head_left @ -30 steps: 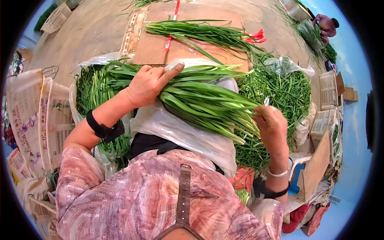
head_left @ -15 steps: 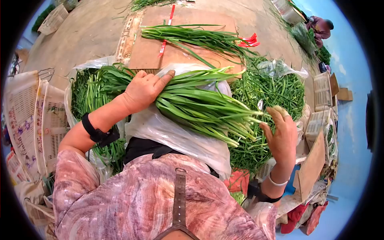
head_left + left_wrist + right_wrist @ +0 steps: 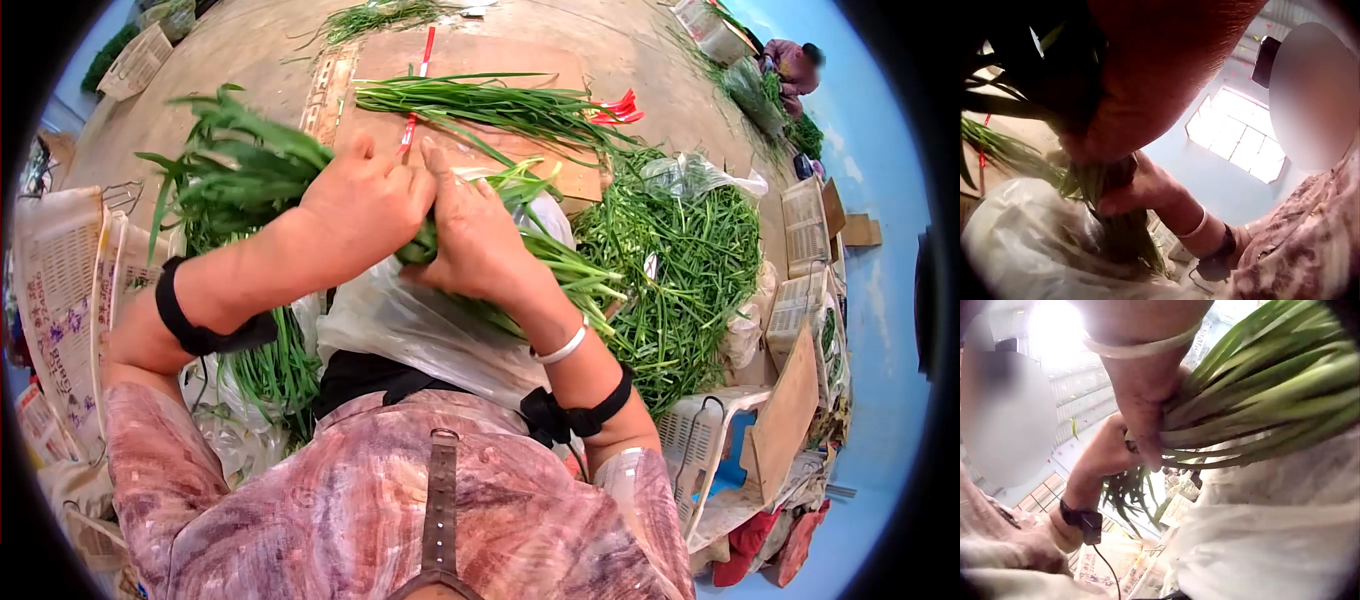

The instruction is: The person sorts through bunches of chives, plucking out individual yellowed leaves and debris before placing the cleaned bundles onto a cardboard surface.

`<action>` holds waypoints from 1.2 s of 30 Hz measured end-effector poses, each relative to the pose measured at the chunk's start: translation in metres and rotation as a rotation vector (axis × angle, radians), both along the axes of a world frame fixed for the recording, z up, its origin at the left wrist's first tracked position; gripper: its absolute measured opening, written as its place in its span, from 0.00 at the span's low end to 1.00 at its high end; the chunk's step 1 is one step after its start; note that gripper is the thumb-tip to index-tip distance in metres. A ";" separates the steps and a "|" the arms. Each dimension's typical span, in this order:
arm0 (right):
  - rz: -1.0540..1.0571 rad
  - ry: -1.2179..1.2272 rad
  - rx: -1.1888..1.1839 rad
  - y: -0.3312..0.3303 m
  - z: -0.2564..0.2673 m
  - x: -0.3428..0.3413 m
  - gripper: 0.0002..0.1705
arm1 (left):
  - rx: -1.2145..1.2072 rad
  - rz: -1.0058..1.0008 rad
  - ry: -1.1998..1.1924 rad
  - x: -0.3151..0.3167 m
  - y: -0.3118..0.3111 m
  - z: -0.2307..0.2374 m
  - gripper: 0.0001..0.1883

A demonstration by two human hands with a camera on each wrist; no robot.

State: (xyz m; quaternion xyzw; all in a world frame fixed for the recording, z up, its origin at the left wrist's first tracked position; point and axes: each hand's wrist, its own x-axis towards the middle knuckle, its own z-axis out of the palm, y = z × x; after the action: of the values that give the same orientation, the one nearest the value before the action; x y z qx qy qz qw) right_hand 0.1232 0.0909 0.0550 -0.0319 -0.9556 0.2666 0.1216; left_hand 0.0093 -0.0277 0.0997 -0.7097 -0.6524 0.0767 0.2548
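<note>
A bunch of garlic chives [image 3: 240, 178], with long flat green leaves and pale stems, lies across the lap over a white plastic sheet [image 3: 375, 310]. My left hand [image 3: 360, 205] grips the bunch around its middle, the leafy end sticking up and out to the left. Close beside it, my right hand [image 3: 478, 235] also holds the bunch, thumb and fingers wrapped around it. In the right wrist view the stems [image 3: 1260, 406] fan out from under the right hand [image 3: 1147, 406]. The left hand's fingertips are partly hidden.
Ahead, a second bunch of chives [image 3: 470, 98] lies on a brown board [image 3: 500, 55] across a red strip [image 3: 422, 62], with red ties [image 3: 617, 108] at its right end. A heap of loose chives [image 3: 680, 270] is at right. White crates [image 3: 140, 60] and another person [image 3: 793, 70] are farther off.
My right hand has come from the stem ends at right to the bunch's middle, beside the left hand. The leafy end has lifted and swung out at left.
</note>
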 end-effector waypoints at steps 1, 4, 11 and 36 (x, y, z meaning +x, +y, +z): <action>-0.056 -0.125 -0.081 0.003 0.012 -0.003 0.57 | 0.016 -0.012 0.066 0.000 0.006 0.006 0.09; -0.102 0.089 -0.213 0.020 0.013 -0.006 0.40 | 0.041 -0.058 0.102 0.000 0.030 0.024 0.06; -0.098 0.302 -0.068 0.119 0.058 0.016 0.19 | 0.293 -0.554 0.512 0.010 0.091 0.118 0.30; 0.313 0.375 -1.764 0.198 0.061 -0.112 0.30 | -0.331 -0.406 -2.563 -0.085 0.099 -0.047 0.48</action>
State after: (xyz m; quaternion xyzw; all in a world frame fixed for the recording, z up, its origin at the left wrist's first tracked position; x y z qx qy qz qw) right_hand 0.0113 0.2893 0.1157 0.0604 -0.3633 0.9143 0.1686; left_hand -0.0753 0.0715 0.0528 -0.3858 -0.2947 -0.6100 -0.6263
